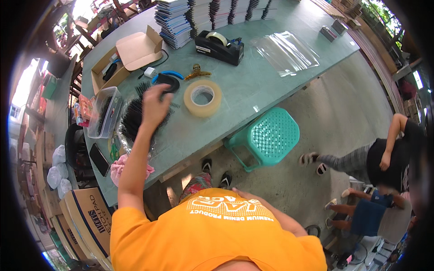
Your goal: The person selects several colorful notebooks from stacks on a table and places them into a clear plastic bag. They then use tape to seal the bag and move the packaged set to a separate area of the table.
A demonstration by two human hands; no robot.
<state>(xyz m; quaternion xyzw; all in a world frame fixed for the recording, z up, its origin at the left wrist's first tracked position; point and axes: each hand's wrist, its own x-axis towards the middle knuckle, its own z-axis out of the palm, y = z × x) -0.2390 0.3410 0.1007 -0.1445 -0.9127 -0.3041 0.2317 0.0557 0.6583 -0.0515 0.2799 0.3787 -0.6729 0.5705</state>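
Grey-green table (181, 141) beneath left arm; near its edge, teal stool (273, 132). On tabletop, bundle of black coils (131, 115), between clear plastic box (96, 130) and tape roll (203, 111). Left hand (155, 107) over bundle, fingers bent, near black object (172, 82); cannot tell whether pinching. Right hand (238, 193) at waist, mostly hidden; cannot tell whether spread or closed.

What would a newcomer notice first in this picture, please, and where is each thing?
Probably the bright orange shirt filling the lower middle, then the turquoise stool beside the table, right of centre. On the table, a wide tape roll lies to the right of the person's left hand, which is over dark, bristly-looking pieces. Tall booklet stacks stand along the top.
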